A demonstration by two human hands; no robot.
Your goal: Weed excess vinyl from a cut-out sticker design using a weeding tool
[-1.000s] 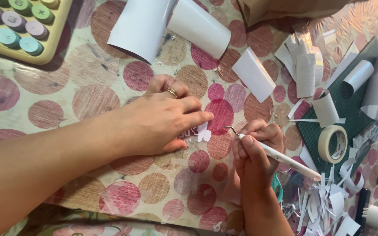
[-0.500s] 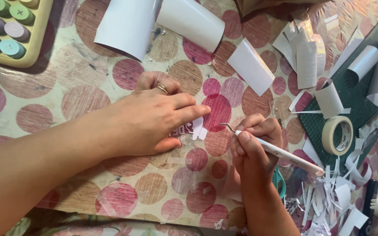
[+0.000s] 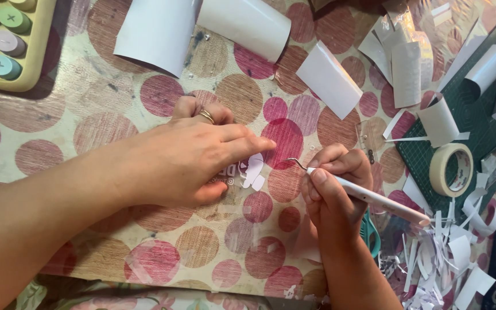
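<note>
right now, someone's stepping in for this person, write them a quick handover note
Left hand: flat on the clear sheet, fingertips beside the small white cutout.
Right hand: holds the white hook tool like a pen, its metal tip just right of the cutout and not touching it.
Done: the cutout's outline stands bare on the sheet; white scraps are piled to the right.
Left: I cannot tell whether any bits still need picking off.
</note>
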